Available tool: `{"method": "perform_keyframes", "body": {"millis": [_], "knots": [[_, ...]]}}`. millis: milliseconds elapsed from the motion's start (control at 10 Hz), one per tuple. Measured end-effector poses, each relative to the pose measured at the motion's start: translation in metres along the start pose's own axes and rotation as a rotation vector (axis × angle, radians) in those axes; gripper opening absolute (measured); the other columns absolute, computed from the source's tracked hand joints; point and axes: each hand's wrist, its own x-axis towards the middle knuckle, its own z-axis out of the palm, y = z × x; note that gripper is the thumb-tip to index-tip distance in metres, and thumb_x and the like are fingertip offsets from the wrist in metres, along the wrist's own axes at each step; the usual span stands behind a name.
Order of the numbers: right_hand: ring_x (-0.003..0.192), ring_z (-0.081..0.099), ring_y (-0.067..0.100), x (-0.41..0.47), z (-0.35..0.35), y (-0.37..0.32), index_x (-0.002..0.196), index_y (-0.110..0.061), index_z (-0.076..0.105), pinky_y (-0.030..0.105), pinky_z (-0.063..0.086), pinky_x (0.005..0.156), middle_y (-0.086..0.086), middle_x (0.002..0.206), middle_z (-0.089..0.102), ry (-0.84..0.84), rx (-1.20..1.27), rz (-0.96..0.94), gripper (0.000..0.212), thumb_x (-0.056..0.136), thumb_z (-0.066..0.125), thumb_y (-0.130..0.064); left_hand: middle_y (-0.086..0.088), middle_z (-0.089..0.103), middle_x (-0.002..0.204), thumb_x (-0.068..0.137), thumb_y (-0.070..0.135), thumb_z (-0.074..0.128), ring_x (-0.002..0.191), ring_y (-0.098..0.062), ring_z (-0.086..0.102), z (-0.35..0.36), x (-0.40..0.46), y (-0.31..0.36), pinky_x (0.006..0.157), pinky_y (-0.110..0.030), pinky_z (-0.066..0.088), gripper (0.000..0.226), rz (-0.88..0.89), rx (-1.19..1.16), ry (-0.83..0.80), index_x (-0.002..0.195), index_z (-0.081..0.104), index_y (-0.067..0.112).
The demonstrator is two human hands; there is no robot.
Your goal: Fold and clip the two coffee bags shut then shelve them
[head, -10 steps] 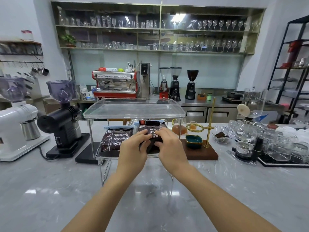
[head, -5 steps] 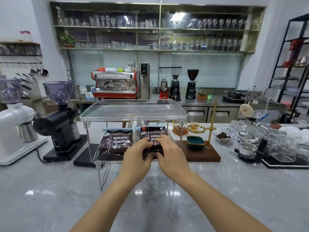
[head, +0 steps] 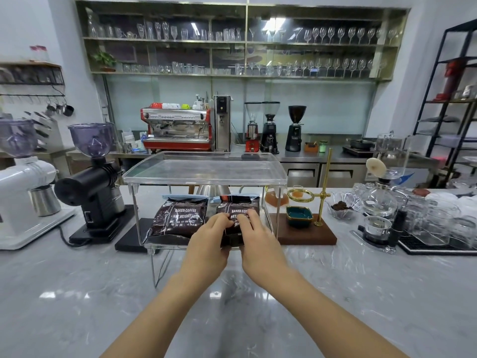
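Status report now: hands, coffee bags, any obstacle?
Left hand and right hand both on right coffee bag. Left coffee bag beside it on clear shelf, clipped. No obstacle seen.

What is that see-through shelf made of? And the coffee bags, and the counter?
The shelf looks like clear, glossy plastic on thin metal wire legs: you see straight through it. The coffee bags seem to be dark, shiny foil or plastic film, since they crinkle and glint. The counter looks like polished grey marble or imitation stone, veined and reflecting the lights.
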Motion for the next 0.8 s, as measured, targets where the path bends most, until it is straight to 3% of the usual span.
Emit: {"method": "perform_keyframes", "body": {"millis": [100, 200, 300, 400, 500, 600, 700, 800], "knots": [[0.113, 0.051, 0.035, -0.006, -0.003, -0.005, 0.140, -0.020, 0.029, 0.041, 0.050, 0.088, 0.004, 0.155, 0.021, -0.024, 0.004, -0.006, 0.069, 0.081, 0.060, -0.002, 0.004, 0.064, 0.128, 0.071, -0.004, 0.076, 0.111, -0.024, 0.065, 0.002, -0.002, -0.001, 0.086, -0.036, 0.055, 0.046, -0.003, -0.022, -0.003, 0.112, 0.061, 0.012], [0.133, 0.036, 0.037, -0.011, -0.009, -0.007, 0.148, -0.017, 0.019, 0.044, 0.041, 0.105, 0.007, 0.161, 0.010, -0.070, -0.006, -0.002, 0.072, 0.087, 0.057, -0.014, 0.001, 0.061, 0.136, 0.075, -0.002, 0.074, 0.122, -0.023, 0.060, 0.004, -0.005, -0.004, 0.097, -0.032, 0.050, 0.045, -0.010, -0.020, -0.038, 0.117, 0.062, 0.011], [0.149, -0.002, 0.039, -0.011, -0.013, -0.011, 0.153, -0.010, 0.006, 0.048, 0.011, 0.121, 0.014, 0.163, -0.001, -0.137, -0.125, 0.007, 0.080, 0.089, 0.053, -0.024, -0.005, 0.065, 0.128, 0.075, -0.003, 0.072, 0.120, -0.025, 0.057, 0.007, -0.002, 0.002, 0.100, -0.031, 0.045, 0.037, 0.040, 0.035, -0.012, 0.109, 0.067, 0.007], [0.147, -0.017, 0.039, -0.020, -0.051, -0.012, 0.152, 0.000, 0.003, 0.054, -0.004, 0.120, 0.022, 0.162, -0.005, -0.027, -0.414, -0.081, 0.083, 0.090, 0.049, -0.027, -0.004, 0.071, 0.111, 0.072, 0.003, 0.072, 0.115, -0.026, 0.058, -0.010, -0.002, 0.040, 0.106, -0.029, 0.036, 0.027, 0.141, 0.118, 0.067, 0.097, 0.068, 0.011], [0.148, -0.017, 0.037, -0.021, -0.046, -0.012, 0.151, 0.002, -0.002, 0.053, -0.008, 0.119, 0.022, 0.162, -0.007, -0.084, -0.512, -0.142, 0.085, 0.091, 0.049, -0.029, 0.000, 0.065, 0.127, 0.081, 0.017, 0.061, 0.134, -0.026, 0.049, -0.013, -0.003, 0.040, 0.113, -0.034, 0.034, 0.030, 0.115, 0.204, -0.028, 0.112, 0.064, 0.015], [0.151, -0.005, 0.033, -0.031, -0.032, -0.012, 0.152, 0.000, 0.006, 0.046, -0.006, 0.121, 0.018, 0.163, 0.005, -0.107, -0.290, -0.217, 0.080, 0.091, 0.049, -0.027, 0.007, 0.058, 0.136, 0.092, 0.025, 0.052, 0.137, -0.018, 0.044, -0.018, -0.009, 0.029, 0.111, -0.031, 0.038, 0.036, 0.094, 0.233, -0.117, 0.127, 0.059, 0.021], [0.140, 0.039, 0.033, -0.044, -0.036, 0.001, 0.136, -0.003, 0.052, 0.046, 0.022, 0.120, 0.015, 0.146, 0.049, -0.008, -0.116, -0.327, 0.055, 0.085, 0.055, -0.026, 0.004, 0.069, 0.108, 0.094, 0.025, 0.049, 0.106, -0.020, 0.064, -0.025, -0.006, 0.022, 0.092, -0.035, 0.053, 0.023, 0.162, 0.254, -0.052, 0.101, 0.070, 0.019], [0.083, 0.065, 0.022, -0.055, -0.063, 0.013, 0.085, -0.012, 0.073, 0.041, 0.053, 0.081, 0.003, 0.087, 0.073, 0.112, 0.020, -0.335, 0.024, 0.088, 0.054, -0.027, 0.003, 0.069, 0.078, 0.089, 0.022, 0.063, 0.075, -0.021, 0.067, -0.028, -0.008, 0.034, 0.062, -0.031, 0.053, 0.019, 0.151, 0.175, 0.066, 0.073, 0.070, 0.014]]}}
